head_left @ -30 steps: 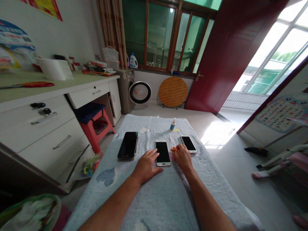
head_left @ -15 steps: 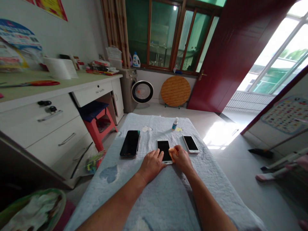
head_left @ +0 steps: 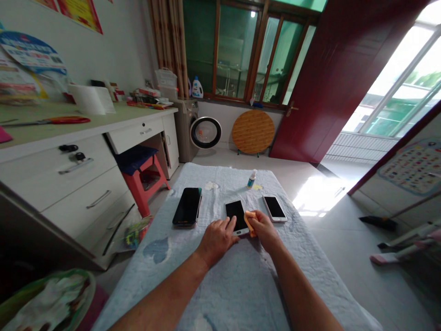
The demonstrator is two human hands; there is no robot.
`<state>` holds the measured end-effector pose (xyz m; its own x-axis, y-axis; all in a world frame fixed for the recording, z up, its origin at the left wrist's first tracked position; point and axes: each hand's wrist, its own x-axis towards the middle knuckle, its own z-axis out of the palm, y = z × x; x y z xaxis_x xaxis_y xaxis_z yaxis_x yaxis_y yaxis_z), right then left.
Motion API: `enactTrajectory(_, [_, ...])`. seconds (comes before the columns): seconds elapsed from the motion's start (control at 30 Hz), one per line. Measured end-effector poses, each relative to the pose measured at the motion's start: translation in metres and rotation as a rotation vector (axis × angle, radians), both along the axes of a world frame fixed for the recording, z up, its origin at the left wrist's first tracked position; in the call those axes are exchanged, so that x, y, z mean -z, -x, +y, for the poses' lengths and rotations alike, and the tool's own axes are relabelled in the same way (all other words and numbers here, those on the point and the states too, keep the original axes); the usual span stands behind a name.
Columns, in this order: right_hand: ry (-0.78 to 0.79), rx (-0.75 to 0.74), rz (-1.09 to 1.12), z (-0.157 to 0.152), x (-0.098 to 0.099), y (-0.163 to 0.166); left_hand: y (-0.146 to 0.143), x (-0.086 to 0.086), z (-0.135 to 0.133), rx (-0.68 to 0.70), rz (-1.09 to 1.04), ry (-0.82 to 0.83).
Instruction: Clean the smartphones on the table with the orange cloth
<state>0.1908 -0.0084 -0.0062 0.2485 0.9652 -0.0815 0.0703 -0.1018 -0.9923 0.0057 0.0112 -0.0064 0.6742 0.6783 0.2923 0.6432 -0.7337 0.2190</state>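
A white smartphone with a black screen [head_left: 234, 209] lies slightly tilted on the cloth-covered table, between my hands. My left hand [head_left: 217, 236] holds it down, fingertips on the screen and thumb at its lower edge. Pinched in my right hand [head_left: 264, 228] is an orange cloth [head_left: 250, 223], pressed against the phone's right edge. To the left rests a larger black phone [head_left: 188, 207]; another white phone [head_left: 274, 208] lies to the right. Behind them stands a small spray bottle [head_left: 251, 179] with a blue label.
A pale blue cloth [head_left: 220, 285] covers the table. On the left are a white desk [head_left: 76, 179], a red stool [head_left: 146, 181] and a bin [head_left: 91, 287]. Beyond the table are a washing machine with its door open [head_left: 186, 128] and a round wooden board [head_left: 253, 131].
The middle phone has turned slightly, its lower end swinging right. My right hand has shifted a little right and down, and more of the orange cloth shows.
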Motion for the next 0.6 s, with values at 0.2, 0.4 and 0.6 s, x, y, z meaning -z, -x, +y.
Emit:
enactTrajectory(0.2, [-0.022, -0.034, 0.053, -0.007, -0.013, 0.006, 0.001, -0.009, -0.003, 0.032, -0.081, 0.057])
enactTrajectory(0.4, [-0.091, -0.053, 0.041, -0.01, -0.019, 0.013, 0.002, -0.01, -0.005, 0.047, -0.225, 0.129])
enactTrajectory(0.6, [-0.085, -0.145, 0.014, -0.011, -0.015, 0.019, 0.005, -0.008, -0.007, 0.019, -0.442, 0.174])
